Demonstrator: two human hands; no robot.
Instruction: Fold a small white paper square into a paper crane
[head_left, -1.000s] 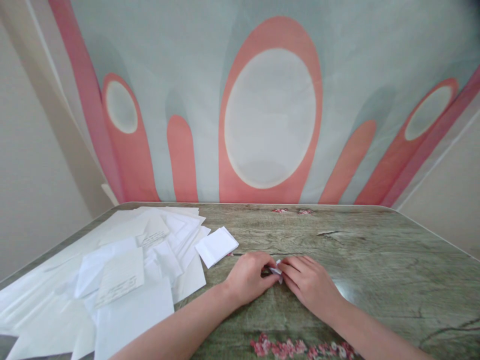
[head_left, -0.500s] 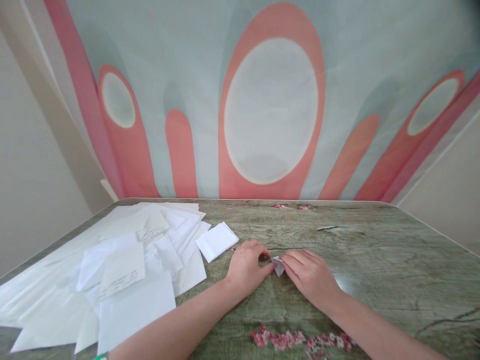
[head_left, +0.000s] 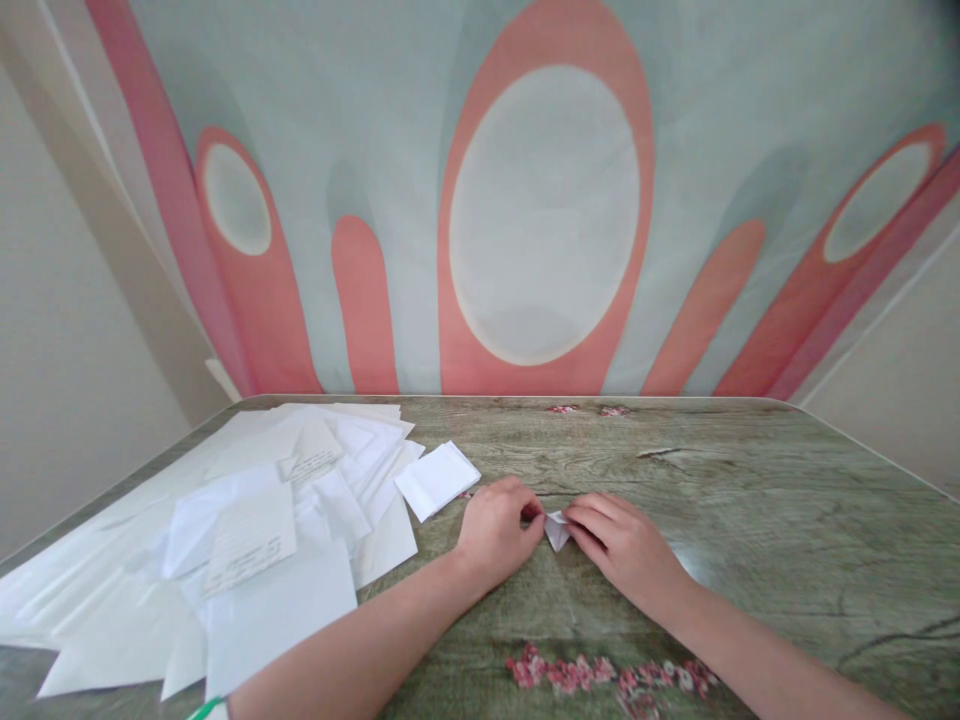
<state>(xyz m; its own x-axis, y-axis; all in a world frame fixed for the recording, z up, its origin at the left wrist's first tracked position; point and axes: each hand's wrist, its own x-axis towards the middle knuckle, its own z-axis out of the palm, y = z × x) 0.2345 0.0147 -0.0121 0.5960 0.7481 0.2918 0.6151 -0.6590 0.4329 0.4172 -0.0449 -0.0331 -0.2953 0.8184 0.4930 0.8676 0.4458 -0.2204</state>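
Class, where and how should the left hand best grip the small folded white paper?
Probably at its left corner, coming from the left with a thumb-and-finger pinch: the right hand covers the right end of the small folded white paper, while the left hand is near the exposed corner.

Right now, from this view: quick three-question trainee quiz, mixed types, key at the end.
1. True or false: the small folded paper is between the left hand and the right hand.
2. Where does the loose paper pile lie? A) to the person's right; B) to the person's left; C) behind the right hand.
3. Fill in: the flowers on the near part of the tabletop are ____.

Key: 1. True. 2. B. 3. Pink.
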